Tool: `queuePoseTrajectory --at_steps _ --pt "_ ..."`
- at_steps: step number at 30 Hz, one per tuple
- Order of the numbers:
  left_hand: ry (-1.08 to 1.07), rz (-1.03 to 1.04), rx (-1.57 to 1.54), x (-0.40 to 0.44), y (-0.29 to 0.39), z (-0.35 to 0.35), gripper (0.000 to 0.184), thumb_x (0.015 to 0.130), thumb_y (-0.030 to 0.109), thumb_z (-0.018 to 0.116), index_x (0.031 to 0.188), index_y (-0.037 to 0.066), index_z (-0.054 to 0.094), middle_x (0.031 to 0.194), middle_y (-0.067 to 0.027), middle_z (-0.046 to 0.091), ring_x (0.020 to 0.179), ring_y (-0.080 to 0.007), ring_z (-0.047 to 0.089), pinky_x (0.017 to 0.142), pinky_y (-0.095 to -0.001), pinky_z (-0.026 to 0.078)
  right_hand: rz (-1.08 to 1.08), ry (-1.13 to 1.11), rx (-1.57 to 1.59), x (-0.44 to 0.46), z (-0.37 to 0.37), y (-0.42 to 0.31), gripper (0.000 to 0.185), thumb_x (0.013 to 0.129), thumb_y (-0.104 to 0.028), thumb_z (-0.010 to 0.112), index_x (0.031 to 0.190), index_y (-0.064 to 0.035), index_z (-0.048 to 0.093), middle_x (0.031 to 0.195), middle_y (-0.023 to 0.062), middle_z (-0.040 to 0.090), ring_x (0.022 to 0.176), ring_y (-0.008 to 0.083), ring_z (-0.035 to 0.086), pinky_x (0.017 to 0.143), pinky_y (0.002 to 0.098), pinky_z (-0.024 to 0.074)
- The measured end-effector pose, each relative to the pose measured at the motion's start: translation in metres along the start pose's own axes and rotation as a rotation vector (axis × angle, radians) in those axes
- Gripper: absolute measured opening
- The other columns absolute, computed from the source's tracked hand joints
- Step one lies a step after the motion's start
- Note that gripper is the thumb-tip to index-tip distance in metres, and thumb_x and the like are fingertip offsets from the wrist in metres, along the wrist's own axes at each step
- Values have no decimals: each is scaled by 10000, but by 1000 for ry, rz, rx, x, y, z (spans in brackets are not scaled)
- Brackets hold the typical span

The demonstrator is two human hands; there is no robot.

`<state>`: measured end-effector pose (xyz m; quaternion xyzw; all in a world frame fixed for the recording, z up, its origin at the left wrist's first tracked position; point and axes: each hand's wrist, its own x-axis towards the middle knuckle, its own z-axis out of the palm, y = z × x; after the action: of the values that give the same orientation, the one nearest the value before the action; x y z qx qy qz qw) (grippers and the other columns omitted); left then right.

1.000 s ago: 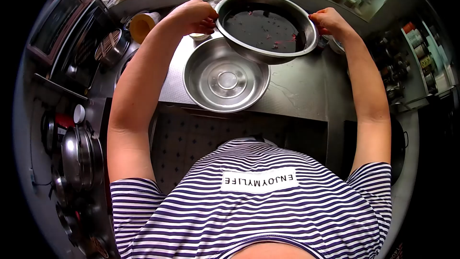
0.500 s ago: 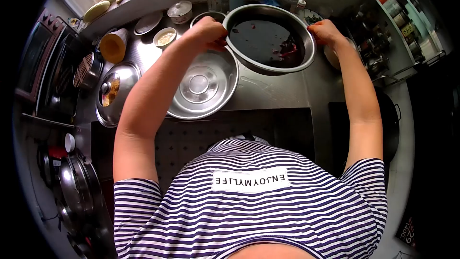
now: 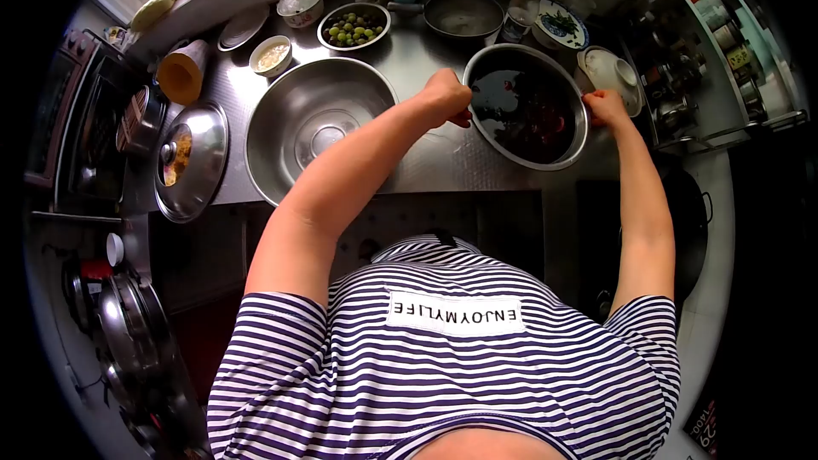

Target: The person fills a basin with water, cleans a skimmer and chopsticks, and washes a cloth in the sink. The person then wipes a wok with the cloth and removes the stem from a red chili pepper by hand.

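Note:
A steel basin of dark liquid [image 3: 527, 106], with reddish bits in it, is at the right part of the steel counter. My left hand [image 3: 445, 97] grips its left rim with curled fingers. On its right rim, my right hand [image 3: 606, 108] is closed too. A larger steel basin [image 3: 285, 119] with nothing in it stands to the left, partly behind my left forearm. Whether the dark basin's underside fully touches the counter cannot be made out.
Along the back are a bowl of green fruit [image 3: 354, 27], a frying pan [image 3: 464, 15], a squeeze bottle [image 3: 521, 12] and a plate of greens [image 3: 562, 24]. A lidded pan [image 3: 192, 162] is at left; a white bowl [image 3: 610, 78] sits beside my right hand.
Both hands have carried the basin of dark liquid rightward and down towards the counter, away from the larger basin. The view has shifted, showing more of the counter's back.

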<state>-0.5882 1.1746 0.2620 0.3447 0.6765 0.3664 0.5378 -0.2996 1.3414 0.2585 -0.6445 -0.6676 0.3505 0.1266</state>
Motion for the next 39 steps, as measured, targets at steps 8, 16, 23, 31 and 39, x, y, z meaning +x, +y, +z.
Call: queuePoseTrajectory --at_steps 8,16,23,31,39 --pt "-23 -75 61 37 -35 24 128 758 22 505 720 -92 549 614 -160 572 496 -259 587 484 -344 529 42 -13 0 20 21 40 239 762 -188 583 875 21 606 762 87 610 634 169 590 504 297 502" --pt "13 -73 54 44 -43 29 137 736 -1 450 725 -93 552 618 -172 597 498 -263 616 428 -333 483 20 -10 101 43 29 57 252 736 -186 601 840 43 625 733 123 621 585 199 602 494 316 503" --pt "18 -52 45 37 -37 26 149 716 -27 439 727 -111 561 611 -189 594 510 -272 613 464 -348 515 2 -29 34 39 27 48 281 749 -216 591 861 40 622 753 121 622 587 188 591 488 299 477" --pt "-55 60 -58 15 -5 23 162 705 -54 410 683 -148 540 598 -211 571 487 -297 597 447 -364 522 -4 -36 59 36 -7 34 246 796 -243 565 910 -25 586 703 22 570 545 112 525 466 237 438" --pt "-84 109 -127 -3 57 12 165 761 -30 426 781 -149 537 666 -226 565 539 -295 600 466 -376 542 -71 -1 -9 11 -73 -23 277 773 -248 588 912 -9 609 703 21 570 589 104 527 488 236 435"
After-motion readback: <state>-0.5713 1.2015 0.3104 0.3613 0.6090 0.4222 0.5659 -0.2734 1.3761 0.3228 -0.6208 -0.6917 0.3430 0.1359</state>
